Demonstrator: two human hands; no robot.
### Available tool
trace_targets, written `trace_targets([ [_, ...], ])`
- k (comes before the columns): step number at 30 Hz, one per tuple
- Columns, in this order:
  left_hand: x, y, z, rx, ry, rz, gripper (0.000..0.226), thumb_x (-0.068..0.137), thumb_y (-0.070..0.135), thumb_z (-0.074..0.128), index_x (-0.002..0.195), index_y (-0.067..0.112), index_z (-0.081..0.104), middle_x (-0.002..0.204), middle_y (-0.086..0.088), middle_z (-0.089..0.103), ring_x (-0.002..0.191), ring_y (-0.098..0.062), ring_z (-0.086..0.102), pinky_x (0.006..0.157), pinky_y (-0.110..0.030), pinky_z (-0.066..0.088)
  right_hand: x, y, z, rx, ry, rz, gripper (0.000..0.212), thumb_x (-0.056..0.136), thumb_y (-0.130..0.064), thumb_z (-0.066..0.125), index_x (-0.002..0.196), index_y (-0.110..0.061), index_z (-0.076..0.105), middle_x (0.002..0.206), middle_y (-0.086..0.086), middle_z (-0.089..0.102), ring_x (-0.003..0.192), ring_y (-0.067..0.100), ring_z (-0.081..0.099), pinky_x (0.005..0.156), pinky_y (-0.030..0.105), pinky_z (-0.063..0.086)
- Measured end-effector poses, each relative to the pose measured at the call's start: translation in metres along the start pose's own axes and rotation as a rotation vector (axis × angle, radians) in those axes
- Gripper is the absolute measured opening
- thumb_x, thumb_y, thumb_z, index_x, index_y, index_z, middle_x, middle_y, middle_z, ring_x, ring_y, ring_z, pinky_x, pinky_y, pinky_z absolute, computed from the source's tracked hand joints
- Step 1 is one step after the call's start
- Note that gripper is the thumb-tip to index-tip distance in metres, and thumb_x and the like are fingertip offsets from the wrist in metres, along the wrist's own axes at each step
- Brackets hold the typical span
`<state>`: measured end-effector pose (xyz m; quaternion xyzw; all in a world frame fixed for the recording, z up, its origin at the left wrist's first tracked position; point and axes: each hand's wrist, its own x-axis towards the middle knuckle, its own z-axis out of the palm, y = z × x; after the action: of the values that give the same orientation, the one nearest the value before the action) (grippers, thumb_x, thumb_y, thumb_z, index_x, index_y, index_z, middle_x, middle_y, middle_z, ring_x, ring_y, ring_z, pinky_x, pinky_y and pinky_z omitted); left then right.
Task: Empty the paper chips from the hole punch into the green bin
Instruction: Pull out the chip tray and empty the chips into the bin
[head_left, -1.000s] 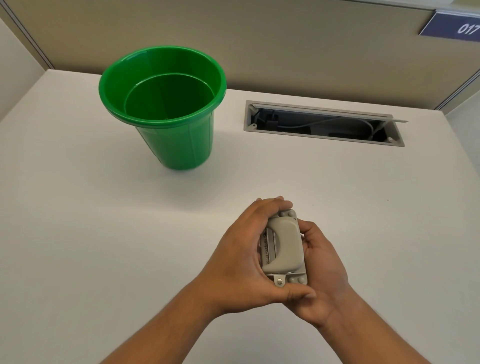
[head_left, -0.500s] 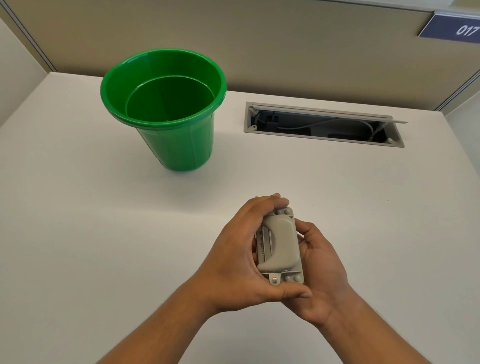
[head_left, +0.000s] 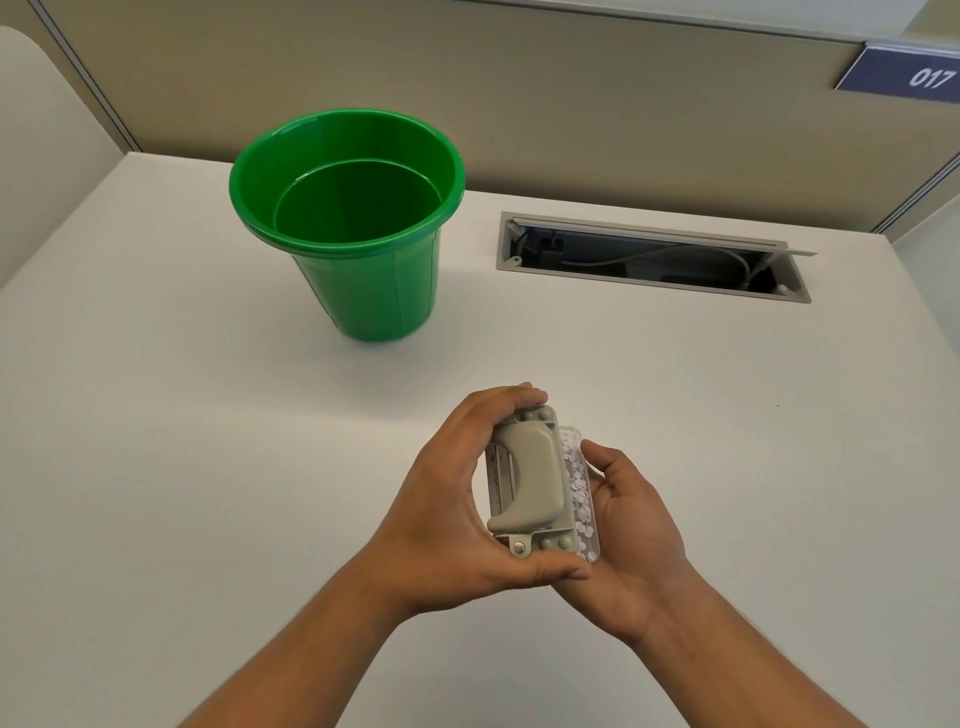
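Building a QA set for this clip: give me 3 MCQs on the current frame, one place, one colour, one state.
1. Where is the green bin? A) far left of the desk B) in the hands C) inside the cable tray
2. Colour of the hole punch body? A) black B) grey C) red
3. The clear chip tray is: A) sealed B) slid partly out, chips showing C) emptied

Answers: 1 A, it stands upright beyond the hands; 2 B, grey plastic in the left hand; 3 B, white chips show beside the right hand.
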<state>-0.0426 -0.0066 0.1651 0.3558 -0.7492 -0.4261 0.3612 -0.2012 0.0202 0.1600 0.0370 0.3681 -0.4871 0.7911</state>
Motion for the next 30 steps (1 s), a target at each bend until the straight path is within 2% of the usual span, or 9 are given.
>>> trace_targets([
  [3, -0.002, -0.004, -0.004, 0.009, 0.023, 0.002, 0.103, 0.054, 0.039, 0.095, 0.141, 0.024, 0.041, 0.138, 0.013, 0.051, 0.13, -0.013, 0.051, 0.105, -0.02, 0.046, 0.001, 0.001, -0.003, 0.026, -0.015, -0.008, 0.052, 0.092, -0.032, 0.045, 0.137, -0.007, 0.057, 0.134, 0.015, 0.061, 0.124, 0.032, 0.055, 0.1, 0.046, 0.05],
  [7, -0.006, -0.01, -0.007, 0.03, 0.045, -0.012, 0.105, 0.053, 0.037, 0.097, 0.142, 0.019, 0.043, 0.138, 0.013, 0.051, 0.131, -0.014, 0.05, 0.106, -0.023, 0.047, 0.002, 0.003, -0.005, 0.015, -0.019, -0.024, 0.054, 0.092, -0.032, 0.046, 0.141, -0.009, 0.053, 0.149, 0.016, 0.051, 0.139, 0.033, 0.046, 0.111, 0.053, 0.038],
  [11, -0.01, -0.014, -0.008, 0.017, 0.068, -0.013, 0.105, 0.052, 0.037, 0.097, 0.14, 0.019, 0.045, 0.138, 0.012, 0.052, 0.131, -0.017, 0.051, 0.106, -0.025, 0.046, 0.004, 0.004, -0.006, 0.022, 0.019, -0.043, 0.052, 0.093, -0.032, 0.046, 0.139, -0.009, 0.055, 0.146, 0.017, 0.054, 0.136, 0.034, 0.049, 0.114, 0.054, 0.034],
  [16, -0.014, -0.021, -0.011, 0.013, 0.09, -0.031, 0.104, 0.052, 0.039, 0.097, 0.14, 0.023, 0.043, 0.139, 0.012, 0.052, 0.131, -0.017, 0.051, 0.106, -0.025, 0.047, 0.005, 0.0, -0.006, -0.001, 0.084, -0.075, 0.047, 0.093, -0.034, 0.049, 0.129, -0.009, 0.064, 0.13, 0.02, 0.067, 0.122, 0.034, 0.06, 0.115, 0.052, 0.034],
  [18, -0.015, -0.025, -0.013, 0.009, 0.101, -0.035, 0.104, 0.052, 0.04, 0.097, 0.14, 0.023, 0.044, 0.139, 0.011, 0.053, 0.13, -0.017, 0.052, 0.104, -0.024, 0.048, 0.006, -0.003, -0.005, -0.02, 0.112, -0.106, 0.044, 0.094, -0.036, 0.049, 0.122, -0.009, 0.07, 0.114, 0.018, 0.074, 0.107, 0.031, 0.068, 0.11, 0.048, 0.042],
  [20, -0.016, -0.03, -0.015, 0.01, 0.113, -0.04, 0.104, 0.052, 0.041, 0.097, 0.139, 0.021, 0.045, 0.138, 0.011, 0.053, 0.13, -0.018, 0.052, 0.104, -0.022, 0.046, 0.008, -0.006, -0.003, -0.029, 0.12, -0.135, 0.044, 0.096, -0.037, 0.048, 0.116, -0.008, 0.073, 0.106, 0.016, 0.077, 0.09, 0.026, 0.074, 0.092, 0.04, 0.056],
  [22, -0.016, -0.036, -0.017, 0.015, 0.129, -0.052, 0.103, 0.052, 0.043, 0.096, 0.139, 0.02, 0.045, 0.138, 0.011, 0.053, 0.131, -0.018, 0.051, 0.105, -0.021, 0.045, 0.011, -0.009, 0.0, -0.016, 0.124, -0.145, 0.045, 0.097, -0.038, 0.047, 0.118, -0.007, 0.072, 0.108, 0.015, 0.076, 0.088, 0.025, 0.073, 0.076, 0.035, 0.061],
  [26, -0.018, -0.053, -0.016, 0.033, 0.139, -0.097, 0.104, 0.053, 0.049, 0.093, 0.14, 0.023, 0.044, 0.137, 0.021, 0.05, 0.13, -0.01, 0.05, 0.103, -0.015, 0.044, 0.017, -0.019, 0.011, -0.008, 0.113, -0.16, 0.048, 0.098, -0.04, 0.044, 0.122, -0.006, 0.067, 0.111, 0.015, 0.074, 0.095, 0.026, 0.069, 0.074, 0.033, 0.061],
  [30, -0.019, -0.076, -0.009, 0.044, 0.121, -0.154, 0.102, 0.053, 0.056, 0.091, 0.14, 0.03, 0.042, 0.138, 0.024, 0.048, 0.13, -0.005, 0.049, 0.103, -0.01, 0.041, 0.025, -0.03, 0.028, -0.015, 0.061, -0.173, 0.049, 0.097, -0.041, 0.043, 0.116, -0.004, 0.07, 0.112, 0.017, 0.074, 0.094, 0.027, 0.069, 0.073, 0.034, 0.06],
])
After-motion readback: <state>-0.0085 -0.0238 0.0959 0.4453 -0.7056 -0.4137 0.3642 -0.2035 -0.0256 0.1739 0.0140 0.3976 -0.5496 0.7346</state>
